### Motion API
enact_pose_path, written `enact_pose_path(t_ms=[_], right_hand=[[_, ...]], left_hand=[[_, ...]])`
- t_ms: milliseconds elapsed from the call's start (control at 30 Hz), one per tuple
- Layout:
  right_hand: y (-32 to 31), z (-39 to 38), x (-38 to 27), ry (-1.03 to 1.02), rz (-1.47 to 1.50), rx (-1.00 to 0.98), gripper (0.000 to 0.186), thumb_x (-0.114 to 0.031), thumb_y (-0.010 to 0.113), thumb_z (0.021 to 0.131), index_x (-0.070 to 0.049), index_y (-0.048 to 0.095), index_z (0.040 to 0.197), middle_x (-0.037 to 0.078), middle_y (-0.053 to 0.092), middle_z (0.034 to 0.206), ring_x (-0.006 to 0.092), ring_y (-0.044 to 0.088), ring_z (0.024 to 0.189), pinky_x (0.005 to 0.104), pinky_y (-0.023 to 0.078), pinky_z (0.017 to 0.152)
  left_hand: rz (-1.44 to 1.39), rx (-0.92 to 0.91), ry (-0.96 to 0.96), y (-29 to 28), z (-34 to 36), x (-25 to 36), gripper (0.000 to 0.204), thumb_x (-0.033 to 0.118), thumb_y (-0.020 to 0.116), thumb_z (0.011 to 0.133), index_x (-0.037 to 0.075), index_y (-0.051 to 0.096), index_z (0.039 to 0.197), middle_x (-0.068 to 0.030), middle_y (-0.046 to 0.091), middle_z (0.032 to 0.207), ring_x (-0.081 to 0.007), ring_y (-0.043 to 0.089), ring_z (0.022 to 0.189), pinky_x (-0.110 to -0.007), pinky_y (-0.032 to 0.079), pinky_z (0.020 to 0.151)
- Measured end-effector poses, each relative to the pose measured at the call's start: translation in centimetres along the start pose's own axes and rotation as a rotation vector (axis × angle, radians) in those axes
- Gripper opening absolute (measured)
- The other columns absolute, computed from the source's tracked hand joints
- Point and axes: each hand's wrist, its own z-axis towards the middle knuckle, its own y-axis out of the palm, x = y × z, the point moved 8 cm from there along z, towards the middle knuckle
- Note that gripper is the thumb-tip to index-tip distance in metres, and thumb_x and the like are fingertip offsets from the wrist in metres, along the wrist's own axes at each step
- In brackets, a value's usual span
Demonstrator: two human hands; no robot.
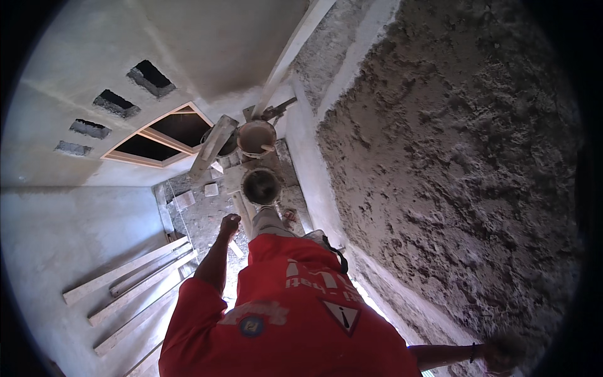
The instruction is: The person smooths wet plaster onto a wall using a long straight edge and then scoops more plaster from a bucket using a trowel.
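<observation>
Left hand (230, 222) curls loosely, nothing visible in it, nearest the bucket (261, 200) near the floor's (204, 217) right edge. Blur hides the right hand's (504, 353) grip by the rough wall (446, 169). Stiff, probably heavy if filled, the bucket suits holding at opposite rim sides.

Red shirt (289, 342), white lettering (331, 282), warning triangle (342, 314); dark wristband (472, 353).

Building site indoors, rough unfinished wall (446, 169), buckets (244, 191), bare planks (125, 269), seemingly a wooden window frame (166, 141)
</observation>
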Motion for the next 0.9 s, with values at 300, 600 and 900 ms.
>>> enact_pose_path(t_ms=[300,600,900], right_hand=[[-0.7,1.7,-1.1,-0.125,-0.033,0.185,0.033,-0.037,0.046,0.090,-0.006,0.059,0.088,0.007,0.064,0.082,0.0289,0.062,0.070,0.0440,0.051,0.063],[0.1,-0.9,0.9,-0.019,0.023,0.058,0.032,-0.035,0.046,0.091,-0.004,0.055,0.090,0.011,0.060,0.085,0.0299,0.059,0.081,0.0468,0.049,0.073],[-1.1,4.7,-5.6,-0.258,-0.220,0.233,0.027,-0.026,0.040,0.094,-0.004,0.052,0.085,0.006,0.059,0.074,0.0230,0.058,0.062,0.0398,0.050,0.066]], left_hand=[[-0.026,-0.053,0.016,-0.2,2.6,-1.6,0.027,0.024,0.058,0.082,0.003,0.061,0.099,-0.0088,0.061,0.079,-0.0188,0.057,0.063,-0.033,0.048,0.051],[-0.020,-0.064,0.082,-3.4,5.1,-0.3,0.025,0.023,0.056,0.083,0.004,0.061,0.099,-0.0077,0.060,0.079,-0.0177,0.057,0.065,-0.031,0.048,0.050],[-0.053,-0.043,-0.033,-6.4,3.6,1.1,0.027,0.023,0.054,0.082,0.004,0.059,0.100,-0.0070,0.058,0.080,-0.0174,0.054,0.061,-0.032,0.047,0.051]])
